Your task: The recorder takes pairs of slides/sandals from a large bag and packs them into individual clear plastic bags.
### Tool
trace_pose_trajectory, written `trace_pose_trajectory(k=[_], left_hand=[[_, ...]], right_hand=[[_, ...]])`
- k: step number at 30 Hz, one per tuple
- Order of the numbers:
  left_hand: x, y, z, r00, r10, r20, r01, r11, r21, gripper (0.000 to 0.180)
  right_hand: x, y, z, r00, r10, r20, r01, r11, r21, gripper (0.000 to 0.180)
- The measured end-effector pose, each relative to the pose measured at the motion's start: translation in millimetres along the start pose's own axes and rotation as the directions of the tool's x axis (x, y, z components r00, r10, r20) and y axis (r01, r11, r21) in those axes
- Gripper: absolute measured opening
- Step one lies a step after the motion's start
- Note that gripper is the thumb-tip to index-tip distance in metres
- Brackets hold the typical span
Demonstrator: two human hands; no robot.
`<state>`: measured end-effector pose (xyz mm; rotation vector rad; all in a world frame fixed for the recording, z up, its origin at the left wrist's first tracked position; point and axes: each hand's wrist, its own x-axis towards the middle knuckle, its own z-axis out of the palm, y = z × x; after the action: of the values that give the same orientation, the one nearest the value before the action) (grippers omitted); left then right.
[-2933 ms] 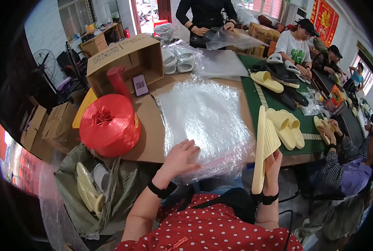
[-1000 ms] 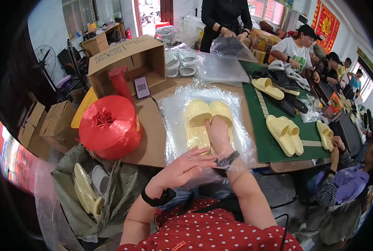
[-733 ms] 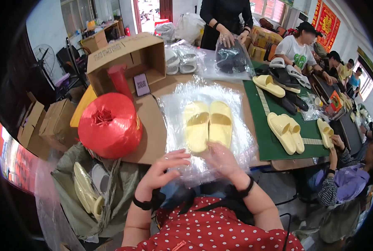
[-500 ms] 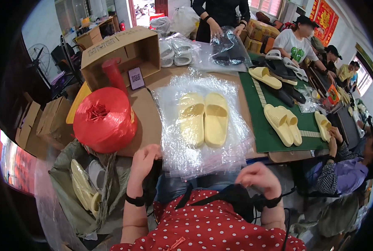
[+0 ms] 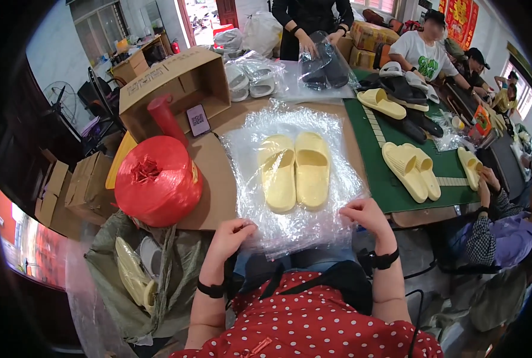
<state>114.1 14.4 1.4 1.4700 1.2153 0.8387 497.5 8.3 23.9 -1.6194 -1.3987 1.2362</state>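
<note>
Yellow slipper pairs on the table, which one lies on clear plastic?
The pair of yellow foam slippers nearest the person, on the clear plastic bag; the others rest on the green mat.

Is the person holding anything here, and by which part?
Both the left hand and the right hand pinch the clear plastic bag at its near edge; the yellow slippers lie inside it.

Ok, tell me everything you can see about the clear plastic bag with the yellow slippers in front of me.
The clear plastic bag is thin, crinkly and glossy, lying flat on the table. A pair of pale yellow slippers lies side by side in its middle, soles down. The left hand and right hand pinch its near edge, which overhangs the table.
</note>
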Motion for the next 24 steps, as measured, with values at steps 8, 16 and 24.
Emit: trace_pose_trajectory(k=[8, 16, 24], left_hand=[[-2, 23, -19, 0.975, -0.196, -0.104, 0.171, 0.963, -0.209, 0.019], [16, 30, 8, 0.827, 0.446, -0.343, -0.478, 0.879, -0.007, 0.015], [7, -21, 31, 0.723, 0.686, -0.088, -0.568, 0.662, 0.489, 0.007]], right_hand=[[-6, -15, -20, 0.995, -0.021, -0.102, 0.048, 0.963, 0.266, 0.013], [6, -24, -15, 0.91, -0.24, -0.338, 0.356, 0.87, 0.34, 0.015], [10, 38, 33, 0.905, -0.082, -0.417, 0.377, 0.607, 0.7, 0.018]])
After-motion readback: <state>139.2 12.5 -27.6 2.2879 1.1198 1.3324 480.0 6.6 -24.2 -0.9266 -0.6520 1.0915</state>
